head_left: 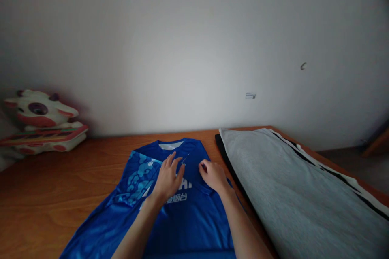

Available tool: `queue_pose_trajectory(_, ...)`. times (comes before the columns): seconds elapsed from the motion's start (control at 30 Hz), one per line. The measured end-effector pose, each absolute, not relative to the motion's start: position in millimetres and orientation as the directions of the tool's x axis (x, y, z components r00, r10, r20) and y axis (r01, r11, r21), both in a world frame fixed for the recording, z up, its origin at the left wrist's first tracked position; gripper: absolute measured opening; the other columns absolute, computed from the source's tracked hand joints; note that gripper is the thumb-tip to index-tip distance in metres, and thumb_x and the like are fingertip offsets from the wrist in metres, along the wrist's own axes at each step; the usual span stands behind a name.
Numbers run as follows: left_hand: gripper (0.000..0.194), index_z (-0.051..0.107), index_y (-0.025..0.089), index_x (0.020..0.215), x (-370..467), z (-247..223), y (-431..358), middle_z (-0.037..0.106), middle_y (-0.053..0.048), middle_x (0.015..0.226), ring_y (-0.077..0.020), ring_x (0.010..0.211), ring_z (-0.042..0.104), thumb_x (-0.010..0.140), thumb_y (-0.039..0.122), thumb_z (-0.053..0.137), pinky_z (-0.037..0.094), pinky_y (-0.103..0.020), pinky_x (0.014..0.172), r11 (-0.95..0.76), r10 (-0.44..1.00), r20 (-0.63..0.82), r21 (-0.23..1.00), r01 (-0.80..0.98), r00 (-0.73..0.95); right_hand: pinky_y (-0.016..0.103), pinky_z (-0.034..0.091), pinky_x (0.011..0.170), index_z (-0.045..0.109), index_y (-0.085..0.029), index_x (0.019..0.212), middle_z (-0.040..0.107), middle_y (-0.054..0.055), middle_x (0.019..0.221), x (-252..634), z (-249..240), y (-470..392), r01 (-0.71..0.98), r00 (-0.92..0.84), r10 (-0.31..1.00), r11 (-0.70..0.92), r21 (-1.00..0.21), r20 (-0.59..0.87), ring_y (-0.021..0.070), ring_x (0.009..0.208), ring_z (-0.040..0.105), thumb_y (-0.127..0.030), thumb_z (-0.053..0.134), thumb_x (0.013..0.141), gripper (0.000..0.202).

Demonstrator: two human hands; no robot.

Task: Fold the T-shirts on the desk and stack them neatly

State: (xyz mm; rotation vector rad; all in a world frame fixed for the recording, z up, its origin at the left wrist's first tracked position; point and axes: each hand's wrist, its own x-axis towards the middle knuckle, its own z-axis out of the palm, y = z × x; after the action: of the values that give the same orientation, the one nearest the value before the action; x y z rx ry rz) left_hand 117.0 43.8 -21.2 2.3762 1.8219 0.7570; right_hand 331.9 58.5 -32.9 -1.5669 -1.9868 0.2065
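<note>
A blue jersey (194, 218) with white lettering lies spread on the wooden tabletop, its collar toward the wall. Its left-hand sleeve (138, 178), with a light-blue cloud pattern, lies folded inward over the front. On the other side, the fabric is also turned in toward the middle. My left hand (169, 176) is over the chest of the jersey, fingers stretched and apart, holding nothing. Beside it, my right hand (214, 175) rests at the jersey's right side with curled fingers, thumb close to the index finger. Whether cloth is pinched between them cannot be made out.
Gray fabric (273, 170) with a black-and-white striped edge lies along the right side of the wooden tabletop (100, 162). A cow-shaped toy keyboard (45, 121) stands at the back left. Behind everything rises a pale wall (182, 48) with a small label (251, 96).
</note>
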Motion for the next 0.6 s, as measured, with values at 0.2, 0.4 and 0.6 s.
queue_pose_trajectory(0.2, 0.046, 0.059, 0.018, 0.136, 24.6, -19.6, 53.2, 0.055, -0.013, 0.151, -0.0291, 0.143, 0.047, 0.098, 0.032, 0.036, 0.036, -0.049, 0.120, -0.210, 0.953, 0.271, 0.259, 0.943, 0.138, 0.034, 0.046, 0.085, 0.072, -0.023, 0.090, 0.075, 0.009, 0.094, 311.8, -21.6, 53.5, 0.819, -0.198, 0.892, 0.379, -0.431, 0.407, 0.0257, 0.093, 0.068, -0.021, 0.051, 0.095, 0.023)
queue_pose_trajectory(0.4, 0.054, 0.053, 0.021, 0.145, -24.4, -42.4, 42.8, 0.046, -0.013, 0.158, -0.0329, 0.149, 0.036, 0.097, 0.039, 0.038, 0.028, -0.056, 0.121, -0.123, 0.979, 0.182, 0.168, 0.978, 0.092, 0.046, 0.034, 0.116, 0.062, -0.021, 0.134, 0.059, 0.014, 0.146, 286.1, -27.1, 37.6, 0.776, -0.324, 0.869, 0.471, -0.419, 0.375, 0.0293, 0.139, 0.049, -0.030, 0.055, 0.097, 0.039)
queue_pose_trajectory(0.6, 0.046, 0.064, 0.034, 0.132, -33.6, -51.8, 43.1, 0.057, -0.004, 0.151, -0.0299, 0.148, 0.040, 0.095, 0.051, 0.042, 0.029, -0.052, 0.121, -0.218, 0.947, 0.269, 0.142, 0.966, 0.174, 0.058, 0.019, 0.123, 0.050, -0.019, 0.150, 0.036, 0.017, 0.161, 287.6, -37.3, 37.9, 0.822, -0.344, 0.912, 0.408, -0.398, 0.224, 0.0340, 0.151, 0.030, -0.049, 0.046, 0.102, 0.057)
